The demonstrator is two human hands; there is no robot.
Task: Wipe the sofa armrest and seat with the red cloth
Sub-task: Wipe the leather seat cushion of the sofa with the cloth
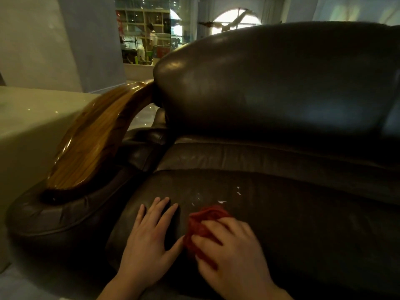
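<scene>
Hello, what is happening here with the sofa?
A person is wiping a dark leather sofa. The right hand presses a bunched red cloth onto the seat, near its front edge. The left hand lies flat on the seat beside it, fingers spread. A few small white specks sit on the leather just beyond the cloth. The armrest, with its wooden top, is to the left, and no hand touches it.

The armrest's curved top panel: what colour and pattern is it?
Glossy golden-brown wood grain, streaked lengthwise on the armrest panel, head view.
</scene>
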